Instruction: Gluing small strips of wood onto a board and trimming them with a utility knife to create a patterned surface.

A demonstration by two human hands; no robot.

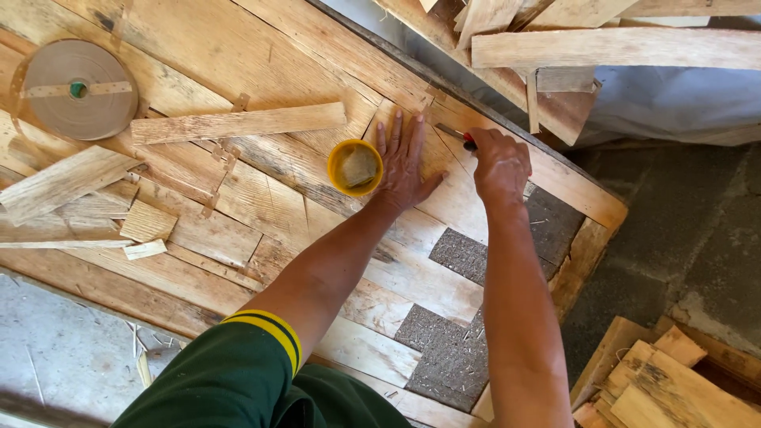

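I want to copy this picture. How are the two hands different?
The left hand lies flat with fingers spread on the wood sheet; the right hand is curled around a knife. The left hand sits beside the yellow cup; the right is farther away. Both are bare.

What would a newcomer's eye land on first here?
Two bare hands at the middle of a patchwork of thin wood veneer sheets: the left hand lies flat on the wood while the right hand grips a slim red-and-metal cutting tool at the far edge. Beside the left hand sits a small round yellow tub, and a big roll of brown paper tape lies far left.
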